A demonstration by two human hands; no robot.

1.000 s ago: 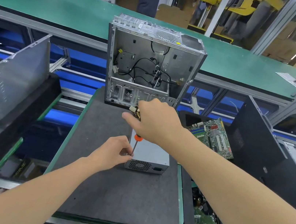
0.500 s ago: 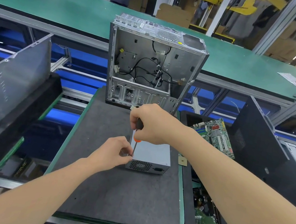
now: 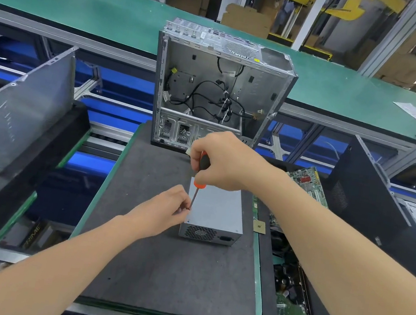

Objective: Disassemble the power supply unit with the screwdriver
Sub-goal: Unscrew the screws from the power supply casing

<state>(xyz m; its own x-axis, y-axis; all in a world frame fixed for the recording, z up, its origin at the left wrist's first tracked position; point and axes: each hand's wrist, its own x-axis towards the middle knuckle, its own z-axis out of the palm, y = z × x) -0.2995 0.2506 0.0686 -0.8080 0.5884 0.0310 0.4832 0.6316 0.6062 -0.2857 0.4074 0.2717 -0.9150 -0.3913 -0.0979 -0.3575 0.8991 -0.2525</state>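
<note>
One grey metal box-shaped power supply unit (image 3: 216, 210) lies on the dark grey mat (image 3: 157, 271) just under both hands, fan grille toward the person, long axis running away. Right hand (image 3: 219, 161) grips the single black-and-orange screwdriver (image 3: 199, 184), near upright, tip at the unit's left top edge; left hand (image 3: 164, 210), nearer the tip, pinches the shaft.

We see a silver-grey power supply unit (image 3: 214, 207), a black-and-orange screwdriver (image 3: 202, 167), a dark grey mat (image 3: 157, 271) and a green far table (image 3: 88, 10).
</note>
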